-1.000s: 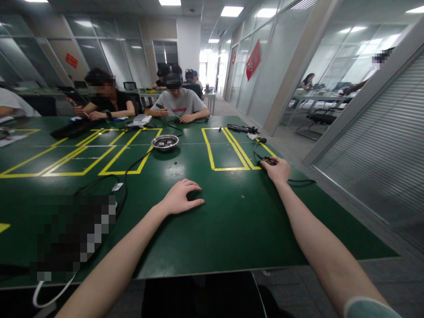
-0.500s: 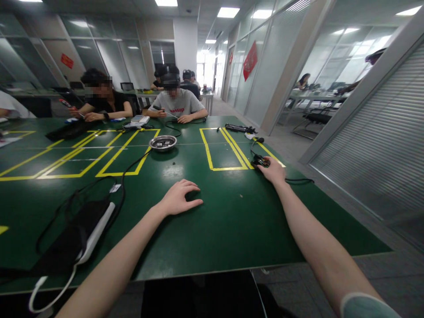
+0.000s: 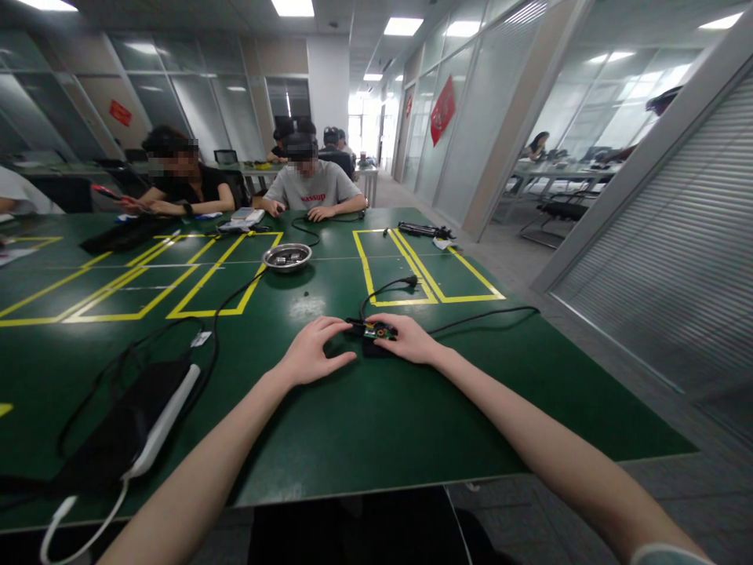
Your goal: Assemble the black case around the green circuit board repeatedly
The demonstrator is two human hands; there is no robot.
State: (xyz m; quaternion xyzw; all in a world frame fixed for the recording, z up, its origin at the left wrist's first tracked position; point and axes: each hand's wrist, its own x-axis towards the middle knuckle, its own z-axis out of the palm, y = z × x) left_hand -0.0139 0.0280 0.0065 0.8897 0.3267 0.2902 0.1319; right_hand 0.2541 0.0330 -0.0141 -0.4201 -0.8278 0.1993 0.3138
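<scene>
Green table (image 3: 471,424) lay below the fingers, left hand (image 3: 311,355) held thumb and fingers wide apart, right hand (image 3: 412,339) gripped circuit board (image 3: 380,333) just beside left fingertips, contact there unclear, metal bowl (image 3: 287,267) stood beyond left fingers, black plug (image 3: 410,280) was beyond right fingers.

Circuit board (image 3: 376,332) between the two hands, over the table (image 3: 435,424).
It sits within the grasp of the right hand (image 3: 410,337), just beside the left hand (image 3: 311,351); a plug (image 3: 410,280) lies beyond the right hand, a cord (image 3: 488,315) runs off to its right, and well past the left hand is a bowl (image 3: 287,268) with small parts (image 3: 281,260) in it.
</scene>
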